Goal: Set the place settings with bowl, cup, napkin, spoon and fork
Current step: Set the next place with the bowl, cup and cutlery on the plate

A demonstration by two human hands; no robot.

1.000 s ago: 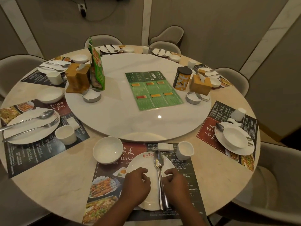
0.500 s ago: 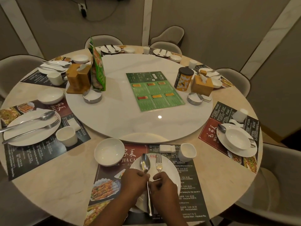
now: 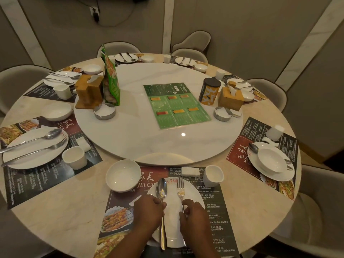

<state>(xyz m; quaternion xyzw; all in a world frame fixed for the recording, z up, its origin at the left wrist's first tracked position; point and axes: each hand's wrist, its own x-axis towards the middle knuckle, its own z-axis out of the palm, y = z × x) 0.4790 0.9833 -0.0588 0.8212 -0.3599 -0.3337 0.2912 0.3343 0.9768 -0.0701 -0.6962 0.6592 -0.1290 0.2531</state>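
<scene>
Of the person only two hands and two forearms show, all of them bare. The left hand (image 3: 149,207) lies over the left half of the plate (image 3: 193,191) and the right hand (image 3: 193,211) over its right half, each with rounded knuckles and nails too small to make out. The left forearm (image 3: 128,244) and right forearm (image 3: 202,244) run uncovered from the wrists, below the plate, to the lower edge of view, broadening toward it.
</scene>
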